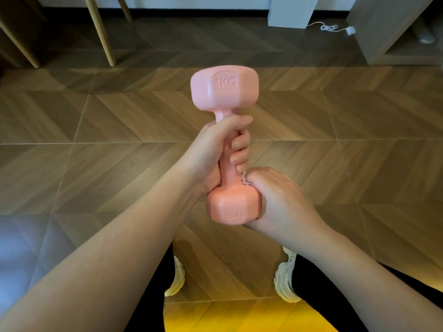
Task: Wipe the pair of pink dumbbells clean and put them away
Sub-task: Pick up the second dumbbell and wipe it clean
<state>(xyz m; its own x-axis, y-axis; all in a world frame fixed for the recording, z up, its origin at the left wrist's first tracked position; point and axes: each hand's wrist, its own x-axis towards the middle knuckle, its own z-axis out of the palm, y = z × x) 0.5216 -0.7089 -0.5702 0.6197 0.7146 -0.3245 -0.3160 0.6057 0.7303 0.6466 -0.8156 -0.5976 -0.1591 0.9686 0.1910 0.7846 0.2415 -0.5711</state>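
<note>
While the pink dumbbell (225, 92) is held upright in the air above the wooden floor (96, 121), its handle is gripped by the left hand (211, 152), whose fingers are curled round the shaft just under the upper head, which is marked 1KG. The lower head is cupped from the right side by the right hand (282, 200), with the fingers wrapped behind it and the thumb laid where head and handle meet. A small crumpled scrap of white wipe (245, 180) is seen pressed between that thumb and the dumbbell; the rest of it is hidden under the hand, which is slightly blurred. The two hands are set just beside each other at the lower end of the handle. Below the forearms, a pair of white shoes (285, 279) is planted on the floor. Farther off, wooden furniture legs (100, 32) are seen at upper left and a white cable (330, 27) at upper right.
</note>
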